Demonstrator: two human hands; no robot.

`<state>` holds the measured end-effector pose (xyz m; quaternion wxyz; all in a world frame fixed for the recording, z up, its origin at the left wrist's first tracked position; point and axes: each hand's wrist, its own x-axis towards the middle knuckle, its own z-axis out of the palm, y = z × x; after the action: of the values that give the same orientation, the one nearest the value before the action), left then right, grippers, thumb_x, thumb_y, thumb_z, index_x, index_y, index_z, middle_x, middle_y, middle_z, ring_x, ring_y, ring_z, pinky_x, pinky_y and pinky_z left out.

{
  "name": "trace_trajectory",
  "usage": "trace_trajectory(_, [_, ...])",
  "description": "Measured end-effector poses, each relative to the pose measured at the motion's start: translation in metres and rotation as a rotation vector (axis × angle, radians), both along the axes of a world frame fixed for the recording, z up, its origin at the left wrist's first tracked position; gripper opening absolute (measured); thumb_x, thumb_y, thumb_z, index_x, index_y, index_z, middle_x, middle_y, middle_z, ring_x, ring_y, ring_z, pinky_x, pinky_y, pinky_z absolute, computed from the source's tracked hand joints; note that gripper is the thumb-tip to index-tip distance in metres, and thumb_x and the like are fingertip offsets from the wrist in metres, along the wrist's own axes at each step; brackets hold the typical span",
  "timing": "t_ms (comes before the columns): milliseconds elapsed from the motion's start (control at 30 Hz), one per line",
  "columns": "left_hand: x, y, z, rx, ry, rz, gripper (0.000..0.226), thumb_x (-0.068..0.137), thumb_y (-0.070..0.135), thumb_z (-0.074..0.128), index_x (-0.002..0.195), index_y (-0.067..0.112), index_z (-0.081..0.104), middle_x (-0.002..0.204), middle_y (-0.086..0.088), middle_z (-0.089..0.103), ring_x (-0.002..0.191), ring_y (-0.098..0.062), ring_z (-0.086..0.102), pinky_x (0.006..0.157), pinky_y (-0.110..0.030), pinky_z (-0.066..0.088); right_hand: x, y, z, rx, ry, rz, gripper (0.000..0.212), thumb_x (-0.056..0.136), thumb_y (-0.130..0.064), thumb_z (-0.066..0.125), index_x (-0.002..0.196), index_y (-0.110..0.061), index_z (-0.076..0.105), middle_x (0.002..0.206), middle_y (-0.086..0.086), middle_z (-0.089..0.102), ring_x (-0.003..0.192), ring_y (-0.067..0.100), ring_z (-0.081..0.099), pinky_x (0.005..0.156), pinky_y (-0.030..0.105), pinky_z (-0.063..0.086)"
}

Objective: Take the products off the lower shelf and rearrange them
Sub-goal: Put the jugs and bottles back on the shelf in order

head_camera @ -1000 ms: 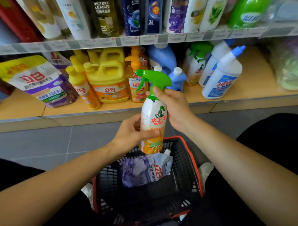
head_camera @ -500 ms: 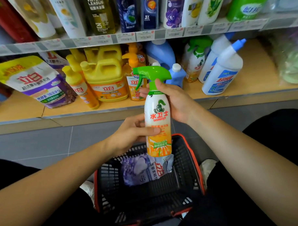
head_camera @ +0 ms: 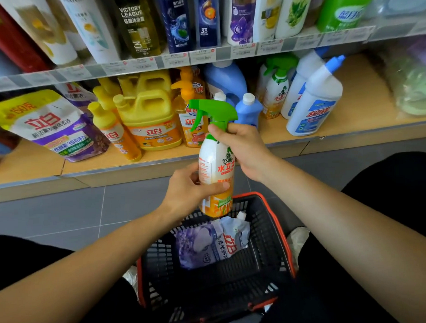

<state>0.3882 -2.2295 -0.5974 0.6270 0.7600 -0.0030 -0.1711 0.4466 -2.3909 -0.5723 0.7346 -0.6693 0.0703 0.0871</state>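
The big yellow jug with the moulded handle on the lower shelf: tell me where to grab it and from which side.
Take the big yellow plastic jug by the moulded handle loop on its top, coming from the front and above. It stands upright with the handle facing up, while a slim yellow bottle and an orange pump bottle crowd its two sides, so a side grasp of the body looks blocked.

Both bare forearms reach forward from the lower corners and converge at the middle. The left hand (head_camera: 191, 190) is curled around the lower body of the spray bottle (head_camera: 216, 171) — thumb across the front, fingers wrapped behind. The right hand (head_camera: 243, 148) closes on the bottle's neck just under the trigger head, index finger over the top — wrist bent slightly inward
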Motion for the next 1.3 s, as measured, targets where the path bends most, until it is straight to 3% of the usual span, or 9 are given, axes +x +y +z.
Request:
trace_trajectory(167, [0.009, 0.001, 0.013, -0.074, 0.058, -0.031, 0.018, 0.086, 0.031, 0.077, 0.103, 0.027, 0.076, 0.1, 0.007, 0.079, 0.093, -0.006, 0.074, 0.078, -0.024, 0.057, 0.002, -0.002, 0.002, 0.075, -0.051, -0.013, 0.028, 0.089, -0.026, 0.073, 0.099, -0.001, 0.073, 0.104, 0.019, 0.075, 0.105, 0.037, 0.069, 0.099, 0.059, 0.05])
trace_trajectory(267, [0.025, 0.007, 0.036, -0.116, -0.08, 0.158, 0.023, 0.083, 0.037, 0.063, 0.103, 0.031, 0.073, 0.096, 0.016, 0.074, 0.089, 0.001, 0.067, 0.081, -0.026, 0.053, 0.002, -0.004, 0.004, 0.014, -0.133, 0.066, 0.033, 0.088, -0.025, 0.072, 0.101, 0.004, 0.069, 0.107, 0.022, 0.073, 0.108, 0.042, 0.066, 0.099, 0.059, 0.049])
trace_trajectory(400, [0.038, 0.02, 0.057, -0.169, -0.309, 0.202, 0.014, 0.093, 0.02, 0.064, 0.106, 0.017, 0.068, 0.087, -0.007, 0.062, 0.078, -0.011, 0.059, 0.072, -0.028, 0.05, -0.001, -0.003, 0.004, -0.044, -0.216, 0.154, 0.012, 0.089, -0.019, 0.071, 0.099, -0.011, 0.072, 0.106, 0.013, 0.075, 0.103, 0.026, 0.071, 0.098, 0.05, 0.053])
trace_trajectory(533, [0.039, 0.022, 0.06, -0.056, -0.441, 0.228, 0.01, 0.094, 0.018, 0.07, 0.104, 0.018, 0.07, 0.077, -0.013, 0.064, 0.064, -0.014, 0.057, 0.064, -0.034, 0.054, -0.001, -0.002, 0.007, -0.098, -0.276, 0.195, 0.006, 0.089, -0.018, 0.072, 0.095, -0.019, 0.072, 0.103, 0.005, 0.076, 0.099, 0.018, 0.072, 0.094, 0.041, 0.056])
trace_trajectory(633, [0.04, 0.027, 0.059, 0.098, -0.566, 0.24, 0.019, 0.091, 0.023, 0.076, 0.109, 0.02, 0.071, 0.086, -0.02, 0.071, 0.075, -0.036, 0.066, 0.071, -0.048, 0.057, 0.0, -0.003, 0.007, -0.146, -0.305, 0.191, 0.007, 0.09, -0.016, 0.072, 0.097, -0.016, 0.072, 0.104, 0.008, 0.076, 0.102, 0.023, 0.072, 0.095, 0.045, 0.056])
trace_trajectory(867, [0.039, 0.033, 0.068, 0.304, -0.783, 0.187, 0.029, 0.089, 0.021, 0.079, 0.117, 0.021, 0.07, 0.093, -0.001, 0.073, 0.08, -0.02, 0.07, 0.077, -0.036, 0.06, 0.004, -0.008, 0.006, -0.178, -0.298, 0.189, 0.017, 0.09, -0.016, 0.073, 0.102, -0.005, 0.072, 0.104, 0.012, 0.076, 0.103, 0.03, 0.07, 0.094, 0.051, 0.054])
trace_trajectory(1000, [0.042, 0.036, 0.072, 0.392, -0.956, 0.122, 0.029, 0.092, 0.011, 0.075, 0.121, 0.006, 0.071, 0.107, -0.005, 0.072, 0.091, -0.017, 0.07, 0.086, -0.024, 0.056, 0.005, -0.01, 0.008, -0.099, -0.255, 0.186, 0.008, 0.091, -0.014, 0.072, 0.098, -0.012, 0.072, 0.102, 0.0, 0.077, 0.101, 0.017, 0.072, 0.089, 0.033, 0.058])
trace_trajectory(1167, [0.044, 0.034, 0.072, 0.235, -0.774, 0.202, 0.024, 0.088, 0.01, 0.078, 0.11, 0.013, 0.072, 0.088, 0.0, 0.071, 0.079, -0.011, 0.067, 0.078, -0.025, 0.057, 0.005, -0.012, 0.009, -0.054, -0.251, 0.184, 0.006, 0.091, -0.013, 0.071, 0.096, -0.015, 0.072, 0.1, -0.002, 0.077, 0.099, 0.014, 0.072, 0.087, 0.029, 0.058])
trace_trajectory(1300, [0.046, 0.033, 0.073, 0.017, -0.576, 0.257, 0.012, 0.088, 0.008, 0.078, 0.097, 0.013, 0.073, 0.083, -0.009, 0.071, 0.079, -0.023, 0.067, 0.078, -0.047, 0.058, 0.005, -0.012, 0.008, -0.095, -0.272, 0.186, 0.005, 0.089, -0.013, 0.073, 0.09, -0.018, 0.073, 0.093, -0.006, 0.078, 0.094, 0.012, 0.073, 0.084, 0.029, 0.059])
